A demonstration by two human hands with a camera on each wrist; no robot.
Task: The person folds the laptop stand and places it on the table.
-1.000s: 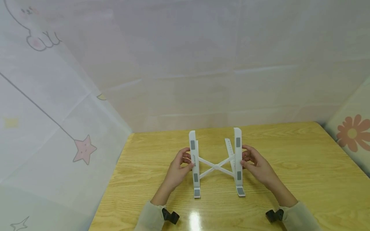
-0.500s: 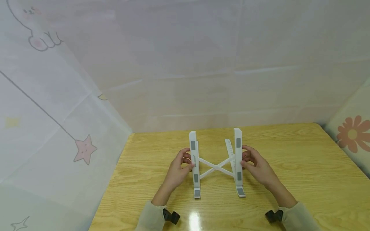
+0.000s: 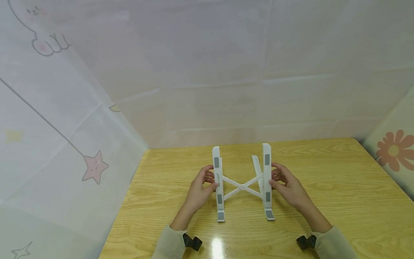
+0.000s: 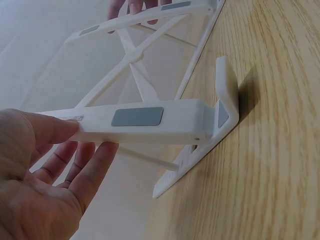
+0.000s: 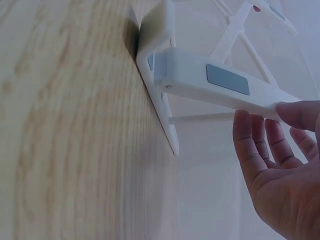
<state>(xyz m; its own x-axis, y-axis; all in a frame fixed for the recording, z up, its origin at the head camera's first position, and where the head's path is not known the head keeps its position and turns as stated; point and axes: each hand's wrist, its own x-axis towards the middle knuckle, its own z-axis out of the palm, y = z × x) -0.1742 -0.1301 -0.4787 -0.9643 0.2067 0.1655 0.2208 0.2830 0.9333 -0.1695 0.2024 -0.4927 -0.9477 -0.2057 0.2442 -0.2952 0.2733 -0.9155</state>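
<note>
A white folding laptop stand (image 3: pixel 242 187) stands unfolded on the wooden table, its two sloping arms joined by an X-shaped brace. Grey pads (image 4: pixel 137 116) line the top of each arm, and a lip turns up at each near end. My left hand (image 3: pixel 201 190) pinches the left arm, thumb on top and fingertips underneath. On the other side my right hand (image 3: pixel 288 187) holds the right arm the same way, as the right wrist view shows with the thumb (image 5: pixel 297 112) on its upper edge. The base strips rest on the tabletop.
The wooden table (image 3: pixel 155 201) reaches back to a pale patterned cloth (image 3: pixel 207 72) hanging behind and at both sides. A black wrist mount (image 3: pixel 192 242) sits at the left sleeve, another black mount (image 3: pixel 306 242) at the right one.
</note>
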